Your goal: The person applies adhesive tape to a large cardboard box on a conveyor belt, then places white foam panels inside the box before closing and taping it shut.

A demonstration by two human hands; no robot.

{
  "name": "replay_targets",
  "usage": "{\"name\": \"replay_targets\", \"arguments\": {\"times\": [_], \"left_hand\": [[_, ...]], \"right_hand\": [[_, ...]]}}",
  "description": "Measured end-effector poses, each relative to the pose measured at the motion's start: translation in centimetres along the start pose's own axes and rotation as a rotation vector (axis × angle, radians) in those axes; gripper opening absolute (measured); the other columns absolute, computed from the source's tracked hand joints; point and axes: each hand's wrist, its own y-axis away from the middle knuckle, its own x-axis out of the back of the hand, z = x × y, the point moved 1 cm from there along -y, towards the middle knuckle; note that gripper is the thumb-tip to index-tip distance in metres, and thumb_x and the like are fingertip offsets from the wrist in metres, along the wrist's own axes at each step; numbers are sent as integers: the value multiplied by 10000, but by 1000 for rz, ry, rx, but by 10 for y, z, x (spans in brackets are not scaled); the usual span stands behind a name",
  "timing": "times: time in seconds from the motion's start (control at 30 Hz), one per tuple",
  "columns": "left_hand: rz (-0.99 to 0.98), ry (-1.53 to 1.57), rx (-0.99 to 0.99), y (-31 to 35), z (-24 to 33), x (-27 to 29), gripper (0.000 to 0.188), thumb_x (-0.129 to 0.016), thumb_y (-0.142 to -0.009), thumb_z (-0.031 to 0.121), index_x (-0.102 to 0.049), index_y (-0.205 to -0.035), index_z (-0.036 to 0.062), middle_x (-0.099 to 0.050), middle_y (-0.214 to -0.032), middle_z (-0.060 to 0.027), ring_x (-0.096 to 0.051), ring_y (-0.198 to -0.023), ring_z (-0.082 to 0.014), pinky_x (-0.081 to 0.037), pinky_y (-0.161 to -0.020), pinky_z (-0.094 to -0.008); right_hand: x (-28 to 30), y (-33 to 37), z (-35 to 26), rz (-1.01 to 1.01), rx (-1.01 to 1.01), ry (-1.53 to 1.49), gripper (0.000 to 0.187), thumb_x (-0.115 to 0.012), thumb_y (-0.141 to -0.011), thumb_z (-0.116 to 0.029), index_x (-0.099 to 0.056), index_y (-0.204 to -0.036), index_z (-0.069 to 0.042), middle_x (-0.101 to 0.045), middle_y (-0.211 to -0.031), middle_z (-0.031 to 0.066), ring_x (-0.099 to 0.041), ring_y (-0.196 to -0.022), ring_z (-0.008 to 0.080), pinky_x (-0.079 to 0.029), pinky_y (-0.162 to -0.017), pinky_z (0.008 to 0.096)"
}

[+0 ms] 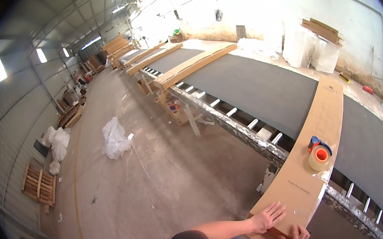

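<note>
Head view, left hand: The left hand (267,217) is lying palm down on the near end of a long cardboard box (302,183), fingers spread and pointing rightward; its forearm (225,231) is reaching in from the lower left.
Right hand: The right hand (296,238) is bending its fingers at the box's end edge, just right of and nearer than the left; whether they are pinching cardboard, I cannot tell.
Cardboard box: It is running from under both hands away to the upper right, crossing a roller conveyor (231,111).
Tape dispenser: Beyond the hands, a tape dispenser (319,156) with a clear roll is sitting on the box, standing between them and its far end.
Conveyor belt: Past the dispenser, dark grey sheeting (263,87) is stretching either side of the box.
Farther boxes: Ahead and left of the grip, another box (195,65) is lying across the conveyor.
Floor: Well left of the hands, crumpled clear plastic (115,138) and a wooden pallet (39,186) are resting.
</note>
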Motion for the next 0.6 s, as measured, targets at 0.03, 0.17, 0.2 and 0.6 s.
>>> {"name": "replay_targets", "arguments": {"times": [0.03, 0.17, 0.2, 0.6], "left_hand": [[3, -9, 0, 1, -1, 0, 1000, -799, -604, 278, -370, -1458, -19, -302, -1548, -262, -302, -1424, -459, -232, -1196, -506], [45, -30, -3, 8, -2, -3, 1080, -865, -543, 322, -374, -1446, -8, -292, -1549, -268, -307, -1413, -484, -237, -1186, -530], [39, -24, -3, 11, -2, -3, 1080, -865, -543, 322, -374, -1446, -8, -292, -1549, -268, -307, -1413, -484, -237, -1186, -530], [129, 50, 2, 16, -38, 17, 842, -792, -607, 325, -519, -1351, 40, -436, -1479, -233, -386, -1373, -477, -362, -1122, -547]], "right_hand": [[-2, 9, 7, 87, -150, -177, 364, -601, -939, -249, -645, -1275, -115, -576, -1216, 173, -546, -1086, 350, -484, -905, 460], [-36, 91, 46, 342, -1129, -651, 404, -565, -974, -365, -683, -1173, -34, -591, -1185, 184, -563, -1049, 328, -484, -894, 437], [-41, 110, 49, 363, -1645, -1016, 464, -604, -941, -364, -608, -1234, -5, -581, -1246, 179, -578, -1080, 334, -502, -897, 439], [-57, 7, -18, 326, -2131, -1899, 830, -504, -812, -644, -437, -1441, -107, -397, -1509, 131, -386, -1360, 336, -284, -1133, 525]]}}
